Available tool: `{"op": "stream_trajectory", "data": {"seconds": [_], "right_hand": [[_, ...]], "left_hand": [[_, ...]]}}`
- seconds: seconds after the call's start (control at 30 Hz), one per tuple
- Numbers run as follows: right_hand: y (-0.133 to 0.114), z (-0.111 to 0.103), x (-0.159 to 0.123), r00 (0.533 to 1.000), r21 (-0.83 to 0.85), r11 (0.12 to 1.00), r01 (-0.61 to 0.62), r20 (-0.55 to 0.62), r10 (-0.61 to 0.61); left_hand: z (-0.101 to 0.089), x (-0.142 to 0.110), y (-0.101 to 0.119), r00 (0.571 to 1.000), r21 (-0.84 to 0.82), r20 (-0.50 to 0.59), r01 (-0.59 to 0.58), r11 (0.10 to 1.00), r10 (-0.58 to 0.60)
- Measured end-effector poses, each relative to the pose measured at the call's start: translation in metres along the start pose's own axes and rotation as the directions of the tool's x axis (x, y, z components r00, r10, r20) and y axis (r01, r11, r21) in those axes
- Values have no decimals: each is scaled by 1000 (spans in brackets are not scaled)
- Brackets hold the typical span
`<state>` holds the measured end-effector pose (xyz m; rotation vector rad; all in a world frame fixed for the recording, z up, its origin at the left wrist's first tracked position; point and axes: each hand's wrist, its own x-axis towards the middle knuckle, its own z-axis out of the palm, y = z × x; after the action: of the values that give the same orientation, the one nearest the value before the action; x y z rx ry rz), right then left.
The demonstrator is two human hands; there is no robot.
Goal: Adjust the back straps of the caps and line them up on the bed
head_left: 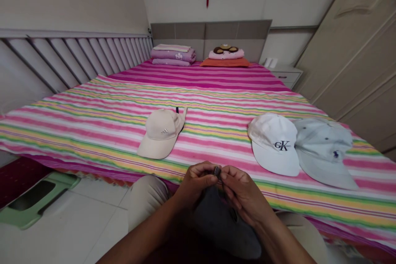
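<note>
My left hand [194,181] and my right hand [244,196] meet in front of me, their fingertips pinching a small dark buckle or strap piece [217,171]. Below them, a dark grey fabric item [225,220], possibly a cap, rests on my lap, and its link to the small piece is hidden by my fingers. On the striped bedsheet, a beige Adidas cap [161,134] lies to the left. A white CK cap [274,144] lies to the right, overlapping a pale grey-blue Polo cap [323,148]. My hands touch none of these three.
The bed [198,103] has a pink striped sheet, with folded bedding [173,55] and pillows [225,55] at its head. My beige-trousered knees [145,198] are at the edge. A green stool [34,200] stands on the tiled floor at left, and a wardrobe [355,41] at right.
</note>
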<state>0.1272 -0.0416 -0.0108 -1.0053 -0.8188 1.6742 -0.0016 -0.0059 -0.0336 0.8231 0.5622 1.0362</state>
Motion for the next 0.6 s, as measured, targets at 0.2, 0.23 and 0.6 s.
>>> {"op": "stream_trajectory", "data": {"seconds": [0.2,0.23,0.6], "right_hand": [[-1,-2,-1,998,141,990,4,55,-12],[-1,-2,-1,999,146,989,8,45,-15],[2,-4,-1,999,153,988,5,45,-12]], "left_hand": [[-1,-2,-1,999,-12,-32,18,1000,-19],[-1,-2,0,999,-20,-41,28,999,-29],[1,-3,6,998,93,60,-12,996,6]]}}
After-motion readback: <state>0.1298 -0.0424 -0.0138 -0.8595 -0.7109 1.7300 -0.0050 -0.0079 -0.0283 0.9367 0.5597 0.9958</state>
